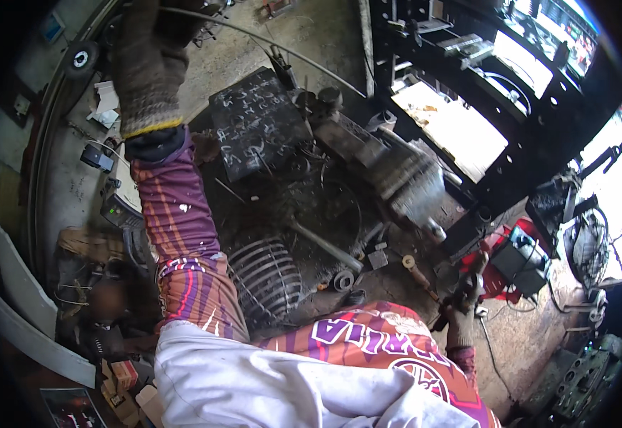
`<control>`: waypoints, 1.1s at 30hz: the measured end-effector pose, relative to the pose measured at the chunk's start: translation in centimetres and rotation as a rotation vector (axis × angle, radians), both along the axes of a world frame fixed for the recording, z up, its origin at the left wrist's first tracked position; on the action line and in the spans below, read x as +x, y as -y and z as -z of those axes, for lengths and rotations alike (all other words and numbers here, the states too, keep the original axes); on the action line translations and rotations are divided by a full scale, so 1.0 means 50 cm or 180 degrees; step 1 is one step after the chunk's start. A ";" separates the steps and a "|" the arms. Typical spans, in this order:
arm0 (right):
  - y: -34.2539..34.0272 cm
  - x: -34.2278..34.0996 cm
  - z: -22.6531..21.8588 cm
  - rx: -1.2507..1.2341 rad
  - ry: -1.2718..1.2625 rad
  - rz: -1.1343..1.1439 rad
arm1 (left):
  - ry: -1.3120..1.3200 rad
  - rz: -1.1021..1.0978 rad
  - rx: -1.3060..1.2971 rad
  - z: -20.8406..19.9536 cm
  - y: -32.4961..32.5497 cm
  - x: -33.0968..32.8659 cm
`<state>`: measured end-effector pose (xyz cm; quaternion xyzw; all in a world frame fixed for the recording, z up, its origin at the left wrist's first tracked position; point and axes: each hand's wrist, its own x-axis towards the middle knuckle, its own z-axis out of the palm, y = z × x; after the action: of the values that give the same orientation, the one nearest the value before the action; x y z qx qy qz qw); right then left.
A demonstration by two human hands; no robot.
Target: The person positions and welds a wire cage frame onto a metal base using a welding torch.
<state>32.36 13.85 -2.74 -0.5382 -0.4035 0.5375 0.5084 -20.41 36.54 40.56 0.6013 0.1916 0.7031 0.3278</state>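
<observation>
My left arm reaches far forward, and my left hand (157,57) wears a grey-brown knit glove with a yellow cuff edge. Its fingers, partly cut off by the upper edge, close around the end of a long thin metal rod (289,51). The rod slants down to the right, past a dark metal plate (254,121) with chalk marks. Low on the right, my gloved right hand (464,289) has fingers stretched apart beside a red crate (496,278); I see nothing held in it. A tool with a round wooden end (409,262) lies left of it.
A heavy bench vise (396,167) stands right of the plate. Nearer lie a metal pipe (329,246), a ribbed wire guard (264,274) and a ring-shaped part (343,280). A boxy machine (120,203) stands left; a black perforated metal frame (454,85) rises at the right.
</observation>
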 end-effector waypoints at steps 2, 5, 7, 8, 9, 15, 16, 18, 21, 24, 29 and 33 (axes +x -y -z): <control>0.001 0.009 -0.046 0.0224 -0.0401 -0.0070 | -0.0110 0.0332 -0.0286 0.019 0.037 0.042; 0.018 0.013 -0.091 0.0426 -0.1027 -0.0320 | 0.0079 0.0948 -0.0712 0.091 0.127 0.158; 0.023 0.012 -0.104 0.0520 -0.1312 -0.0538 | 0.0353 0.1100 -0.0767 0.141 0.195 0.248; 0.026 0.025 -0.099 0.0584 -0.1238 -0.0595 | 0.0598 0.1163 -0.0721 0.207 0.195 0.307; 0.038 0.027 -0.095 0.0625 -0.1202 -0.0765 | 0.0749 0.1097 -0.0664 0.242 0.220 0.349; 0.128 0.049 -0.097 0.0783 -0.1328 -0.0998 | 0.1007 0.0720 -0.1099 0.372 0.336 0.458; 0.145 0.053 -0.090 0.0702 -0.1607 -0.1049 | 0.0966 0.0573 -0.1099 0.387 0.352 0.472; 0.158 0.073 -0.044 0.0505 -0.1946 -0.1290 | 0.0864 0.0244 -0.1115 0.399 0.381 0.505; 0.177 0.087 -0.031 0.0392 -0.2063 -0.1329 | 0.0766 0.0041 -0.1092 0.411 0.410 0.522; 0.181 0.097 -0.053 0.0359 -0.1731 -0.1289 | 0.0843 0.0005 -0.1054 0.413 0.427 0.517; 0.183 0.076 -0.024 0.0318 -0.1389 -0.1412 | 0.0886 0.0052 -0.1003 0.413 0.436 0.504; 0.185 0.035 -0.024 0.0279 -0.1576 -0.1410 | 0.0868 0.0011 -0.0895 0.405 0.453 0.469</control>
<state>34.11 4.60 -1.55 -0.2682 -0.3977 0.7316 0.4845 3.07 13.91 20.29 0.4491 0.2406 0.7438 0.4327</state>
